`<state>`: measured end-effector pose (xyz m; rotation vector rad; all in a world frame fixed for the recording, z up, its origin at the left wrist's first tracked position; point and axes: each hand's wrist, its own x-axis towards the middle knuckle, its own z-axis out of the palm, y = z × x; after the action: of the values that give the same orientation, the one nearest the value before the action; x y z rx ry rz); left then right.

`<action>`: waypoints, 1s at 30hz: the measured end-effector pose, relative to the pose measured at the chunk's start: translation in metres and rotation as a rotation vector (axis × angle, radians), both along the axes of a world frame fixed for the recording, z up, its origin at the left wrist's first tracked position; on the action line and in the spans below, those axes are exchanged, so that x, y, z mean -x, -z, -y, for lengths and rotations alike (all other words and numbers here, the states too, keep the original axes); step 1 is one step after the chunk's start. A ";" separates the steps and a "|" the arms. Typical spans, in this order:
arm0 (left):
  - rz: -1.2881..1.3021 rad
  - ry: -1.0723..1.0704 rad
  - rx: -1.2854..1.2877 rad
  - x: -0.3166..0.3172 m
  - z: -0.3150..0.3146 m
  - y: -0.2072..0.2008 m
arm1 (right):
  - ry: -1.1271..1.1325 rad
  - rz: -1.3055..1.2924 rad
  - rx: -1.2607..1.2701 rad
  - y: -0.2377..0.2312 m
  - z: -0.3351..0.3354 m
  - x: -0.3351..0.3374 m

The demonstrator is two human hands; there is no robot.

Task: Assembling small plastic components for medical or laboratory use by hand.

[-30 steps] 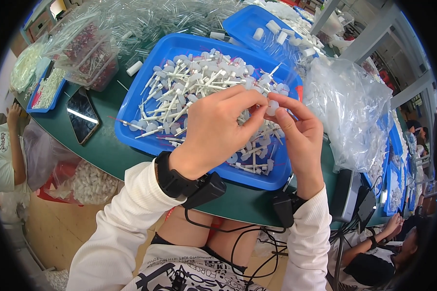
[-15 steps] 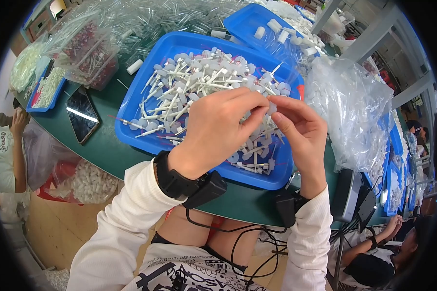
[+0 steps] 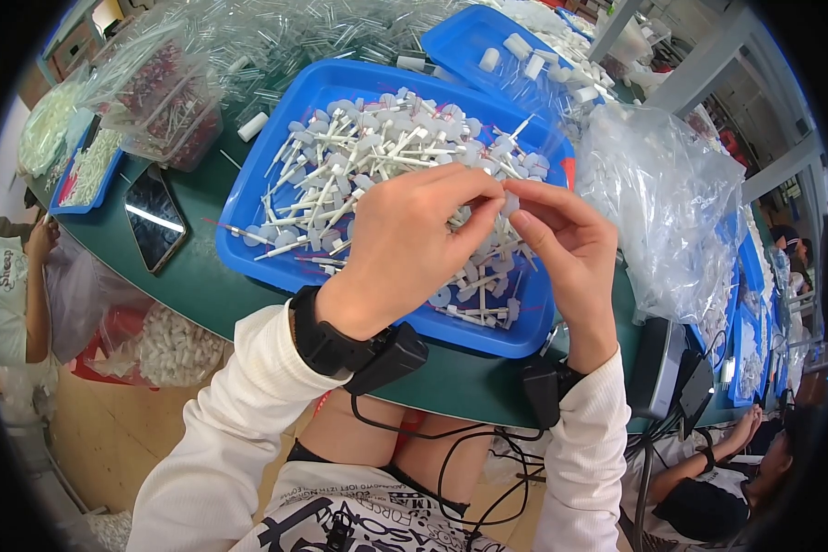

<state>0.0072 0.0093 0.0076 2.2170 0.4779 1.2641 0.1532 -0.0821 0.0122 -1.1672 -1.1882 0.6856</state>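
Both hands meet above the right part of a blue tray [image 3: 239,198], fingertips almost touching. My left hand [image 3: 405,244] is closed in a pinch; what lies between its thumb and fingers is mostly hidden. A small translucent white disc [image 3: 510,203] shows at the fingertips of my right hand [image 3: 572,248], whose thumb and forefinger are closed on it. Below them the tray holds a heap of thin white plastic sticks [image 3: 377,138] with pale round discs, some with fine reddish threads.
A phone [image 3: 155,219] lies left of the tray, near a small blue tray [image 3: 62,198] of sticks and clear tubs [image 3: 170,120]. Clear tubes [image 3: 340,32] cover the back. Another blue tray [image 3: 446,41] stands behind; a plastic bag [image 3: 658,212] is at right. Cables [image 3: 442,478] hang by my lap. Other people sit either side.
My hands stay in almost the same place, with a small shift of the fingertips, and the pale disc shows more clearly between them. At far left, another person's hand has moved slightly.
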 end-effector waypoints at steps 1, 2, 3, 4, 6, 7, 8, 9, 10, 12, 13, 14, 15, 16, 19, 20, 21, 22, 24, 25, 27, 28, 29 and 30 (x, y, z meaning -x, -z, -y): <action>-0.001 0.004 0.037 0.000 0.001 0.000 | 0.001 -0.009 0.003 0.000 0.000 0.000; -0.003 0.008 0.074 0.000 0.001 0.000 | 0.002 -0.008 0.004 -0.001 0.001 0.000; -0.003 0.007 0.074 0.000 0.001 0.000 | 0.007 -0.020 0.002 -0.001 0.000 0.001; 0.013 0.006 0.064 0.000 0.000 0.001 | 0.012 -0.031 0.000 -0.002 0.000 0.001; 0.028 0.005 0.054 -0.001 0.000 0.002 | 0.008 -0.040 0.010 -0.003 0.000 0.002; 0.039 0.022 0.100 -0.001 0.000 0.001 | 0.005 -0.049 0.021 -0.003 0.000 0.002; 0.050 0.039 0.147 0.000 0.001 0.001 | 0.005 -0.049 0.021 -0.003 0.000 0.002; 0.050 0.040 0.147 0.000 0.002 0.000 | 0.007 -0.058 0.027 -0.002 0.000 0.002; 0.050 0.061 0.230 0.000 0.003 -0.002 | 0.010 -0.066 0.033 -0.002 0.000 0.002; 0.050 0.081 0.312 0.000 0.004 -0.002 | 0.005 -0.073 0.028 -0.001 0.000 0.000; 0.056 0.079 0.283 0.000 0.003 -0.002 | -0.001 -0.078 0.023 -0.001 0.000 0.000; 0.061 0.076 0.254 0.000 0.003 -0.002 | -0.002 -0.079 0.022 -0.002 0.000 0.001; 0.061 0.078 0.255 0.000 0.002 -0.001 | 0.002 -0.079 0.024 -0.001 0.000 0.000; 0.050 0.069 0.219 0.000 0.002 0.000 | 0.006 -0.079 0.026 -0.001 0.000 0.000; 0.041 0.049 0.171 0.000 0.002 0.000 | 0.009 -0.085 0.011 0.000 0.000 -0.001; 0.044 0.038 0.158 0.000 0.002 0.000 | 0.010 -0.085 0.012 0.001 0.000 -0.001; 0.044 0.037 0.159 0.000 0.002 0.000 | 0.005 -0.097 0.009 0.001 -0.001 -0.001; 0.059 0.032 0.145 0.000 0.001 0.000 | 0.000 -0.109 0.007 0.002 -0.001 -0.001; 0.074 0.025 0.132 0.000 0.001 0.000 | -0.004 -0.117 0.010 0.002 -0.001 0.000; 0.066 0.018 0.132 0.001 0.002 -0.001 | -0.007 -0.125 0.013 0.002 -0.002 0.000; 0.060 0.012 0.134 0.001 0.002 0.000 | -0.007 -0.125 0.013 0.003 -0.002 0.000; 0.051 0.003 0.116 0.000 0.002 0.001 | -0.004 -0.126 0.013 0.003 -0.001 0.000; 0.042 -0.005 0.098 0.000 0.002 0.001 | -0.003 -0.124 0.014 0.003 -0.001 0.000; 0.043 -0.005 0.098 0.000 0.002 0.001 | -0.001 -0.118 0.015 0.003 -0.001 0.000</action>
<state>0.0071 0.0074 0.0068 2.1045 0.5180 1.2605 0.1536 -0.0808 0.0092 -1.1226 -1.0863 0.7553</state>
